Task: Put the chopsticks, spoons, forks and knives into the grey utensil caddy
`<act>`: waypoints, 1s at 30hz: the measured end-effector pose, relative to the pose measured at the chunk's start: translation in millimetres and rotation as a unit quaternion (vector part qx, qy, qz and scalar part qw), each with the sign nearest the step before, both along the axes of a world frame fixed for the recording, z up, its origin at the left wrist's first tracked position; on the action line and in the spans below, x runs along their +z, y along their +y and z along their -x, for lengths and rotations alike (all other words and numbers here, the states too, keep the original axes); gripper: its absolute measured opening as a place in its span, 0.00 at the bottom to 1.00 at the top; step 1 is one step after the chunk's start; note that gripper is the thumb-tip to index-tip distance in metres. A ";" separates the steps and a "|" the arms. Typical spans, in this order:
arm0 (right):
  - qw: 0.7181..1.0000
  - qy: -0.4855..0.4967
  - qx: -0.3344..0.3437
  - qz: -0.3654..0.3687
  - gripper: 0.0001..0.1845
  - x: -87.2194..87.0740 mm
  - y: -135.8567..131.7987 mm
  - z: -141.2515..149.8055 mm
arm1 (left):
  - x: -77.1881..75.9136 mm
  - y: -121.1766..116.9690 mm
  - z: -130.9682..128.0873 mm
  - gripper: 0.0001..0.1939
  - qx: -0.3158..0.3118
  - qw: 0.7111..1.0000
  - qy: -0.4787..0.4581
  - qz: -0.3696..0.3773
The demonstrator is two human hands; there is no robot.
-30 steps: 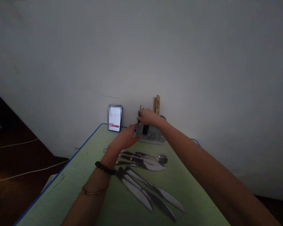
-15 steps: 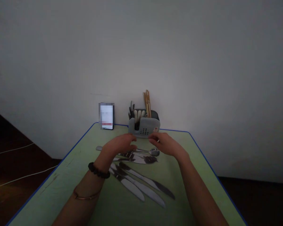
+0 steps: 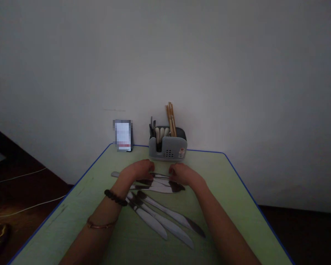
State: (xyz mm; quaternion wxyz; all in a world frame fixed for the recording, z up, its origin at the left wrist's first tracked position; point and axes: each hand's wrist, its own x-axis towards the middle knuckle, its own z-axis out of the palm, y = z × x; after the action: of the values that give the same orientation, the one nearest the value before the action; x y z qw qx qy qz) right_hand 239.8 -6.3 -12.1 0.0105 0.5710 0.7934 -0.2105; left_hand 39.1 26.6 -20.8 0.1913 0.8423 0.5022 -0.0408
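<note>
Both of my hands hover low over a group of metal cutlery on the table. My left hand (image 3: 143, 169) has its thumb and fingers curved and apart, near the handle end of a spoon (image 3: 162, 175). Over the spoon's bowl end, my right hand (image 3: 183, 173) hides the bowl; its fingers are bent with a gap to the thumb. Whether either hand touches the spoon I cannot tell. Just below lie several table knives side by side (image 3: 162, 189). Nearer to me, three more knives (image 3: 165, 221) fan out with their blades pointing right.
A grey cutlery holder (image 3: 167, 149) stands against the wall, holding wooden chopsticks (image 3: 171, 119), white-handled cutlery (image 3: 162, 133) and dark-handled pieces (image 3: 152, 129). To its left a phone (image 3: 123, 135) leans on the wall. The green table (image 3: 226, 206) has a blue edge.
My right hand has left the holder's left compartment and come down to the spoon. My left hand has drawn back from the holder's front to the cutlery. The view has shifted slightly.
</note>
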 end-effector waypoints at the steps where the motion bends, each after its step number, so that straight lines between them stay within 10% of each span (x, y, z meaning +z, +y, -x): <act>1: 1.000 -0.001 -0.001 -0.004 0.15 -2.3 0.7 1.3 | -0.3 -0.5 -2.2 0.14 0.001 1.000 0.000 0.000; 13: 1.000 0.009 0.024 -0.016 0.07 -2.9 -2.5 10.3 | 1.1 -4.3 -7.1 0.08 -0.004 1.000 0.001 0.009; 24: 0.980 0.159 0.084 -0.088 0.09 69.8 -21.6 -20.4 | 79.6 -28.7 1.3 0.10 -0.023 0.947 -0.304 -0.102; 30: 0.968 0.226 0.060 -0.091 0.08 87.3 -33.7 -40.7 | 90.0 -36.5 2.5 0.12 -0.017 0.916 -0.360 -0.177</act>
State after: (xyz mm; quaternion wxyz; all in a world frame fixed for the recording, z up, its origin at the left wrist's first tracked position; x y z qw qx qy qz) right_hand 280.5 -40.0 75.2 -0.2089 0.4582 0.8238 -0.2602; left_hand 36.5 -9.9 69.3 0.2064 0.8284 0.3845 0.3512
